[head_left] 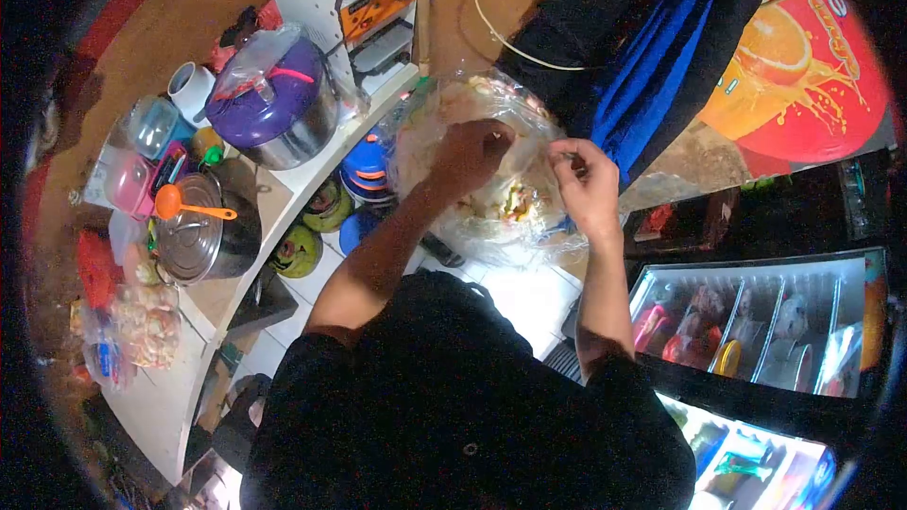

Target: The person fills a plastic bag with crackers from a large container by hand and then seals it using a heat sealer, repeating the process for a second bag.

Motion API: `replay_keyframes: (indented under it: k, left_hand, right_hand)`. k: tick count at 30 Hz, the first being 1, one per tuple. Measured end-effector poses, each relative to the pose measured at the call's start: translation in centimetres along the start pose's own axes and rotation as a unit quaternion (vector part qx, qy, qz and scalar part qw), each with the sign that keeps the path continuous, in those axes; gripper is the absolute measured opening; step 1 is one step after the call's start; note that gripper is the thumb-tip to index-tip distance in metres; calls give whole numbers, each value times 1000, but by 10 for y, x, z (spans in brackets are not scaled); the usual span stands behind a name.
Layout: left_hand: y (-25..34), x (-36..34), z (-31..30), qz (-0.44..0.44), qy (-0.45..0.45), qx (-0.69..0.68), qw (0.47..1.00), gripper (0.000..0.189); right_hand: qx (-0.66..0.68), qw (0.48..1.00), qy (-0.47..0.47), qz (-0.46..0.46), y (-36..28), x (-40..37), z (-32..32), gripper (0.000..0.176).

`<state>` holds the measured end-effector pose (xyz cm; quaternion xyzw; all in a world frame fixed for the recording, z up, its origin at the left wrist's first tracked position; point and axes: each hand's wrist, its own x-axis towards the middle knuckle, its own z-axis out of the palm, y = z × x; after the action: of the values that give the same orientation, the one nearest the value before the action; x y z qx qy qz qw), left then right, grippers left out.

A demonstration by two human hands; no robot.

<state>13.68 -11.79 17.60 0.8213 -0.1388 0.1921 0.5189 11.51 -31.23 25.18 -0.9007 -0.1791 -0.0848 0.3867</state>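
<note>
A large clear plastic bag (430,137) bulges in front of me, with pale contents and some coloured bits showing through its film. My left hand (477,153) reaches over the bag, its fingers curled and closed on the film. At the bag's right side, my right hand (588,187) pinches thumb and forefinger together at the film's edge. The two hands are a short way apart, both above the bag. Glare and folds in the plastic blur exactly what lies inside and what is between the fingertips.
On the left counter stand a purple-lidded pot (260,99), a glass-lidded pot (194,236) with an orange spoon (184,204), and a white mug (189,85). Green gas cylinders (298,250) sit beneath. A lit display fridge (756,321) is right; a blue-and-black cloth (652,57) lies ahead.
</note>
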Motion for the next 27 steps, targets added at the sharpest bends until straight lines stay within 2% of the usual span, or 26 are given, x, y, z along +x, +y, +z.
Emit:
replay_keyframes:
  k: [1,2,3,5,6,7,9,10,12,13,17,19,20,21,22,23,25,26,27]
  left_hand:
    - [0,0,-5,-1,1,2,1000,19]
    - [12,3,-18,-21,39,13,999,18]
    - [18,3,-27,-43,76,24,996,18]
    - [10,3,-37,-37,77,35,996,17]
    - [7,6,-41,-27,84,44,995,17]
    - [25,6,-52,-115,40,44,992,22]
    - [27,6,-57,-88,50,42,994,22]
    - [26,5,-60,-61,63,37,995,23]
    - [26,2,-63,-75,63,40,994,23]
    - [25,0,-65,-88,61,39,993,24]
    - [25,-3,-78,-130,43,68,988,23]
    - [16,-6,-74,-111,66,46,991,22]
    - [15,-6,-72,-111,64,45,991,22]
    - [14,-4,-71,-120,60,37,990,21]
    - [14,-4,-69,-130,56,29,989,21]
    - [13,-3,-69,-130,54,28,990,21]
    - [12,-1,-68,-137,57,39,988,23]
    - [13,0,-68,-136,56,37,988,23]
    - [15,1,-71,-134,48,41,989,24]
  right_hand:
    - [-18,999,7,45,0,0,0,17]
    - [-15,999,7,46,6,0,6,17]
    - [-36,997,-60,22,20,-2,18,17]
    - [-67,973,-221,9,69,-5,60,18]
    - [-46,972,-228,-32,92,-7,91,25]
    - [11,960,-278,19,80,-3,113,36]
    - [-164,915,-355,-102,70,6,148,55]
    - [-161,915,-355,-104,93,-2,177,55]
    - [-3,938,-315,-146,159,-19,256,51]
    - [-146,945,-147,-251,159,-15,277,54]
    - [-206,915,-188,-291,172,-26,267,56]
    - [55,939,-277,-196,170,-28,264,59]
    - [55,940,-276,-194,166,-31,260,59]
    - [-86,937,-237,-241,158,-35,252,61]
    - [-225,912,-193,-282,151,-37,244,63]
    - [-226,913,-193,-280,138,-34,228,63]
    - [-342,850,-81,-393,120,-27,190,57]
    - [-343,850,-81,-391,133,-21,183,57]
    - [-225,903,-176,-321,150,-11,176,53]
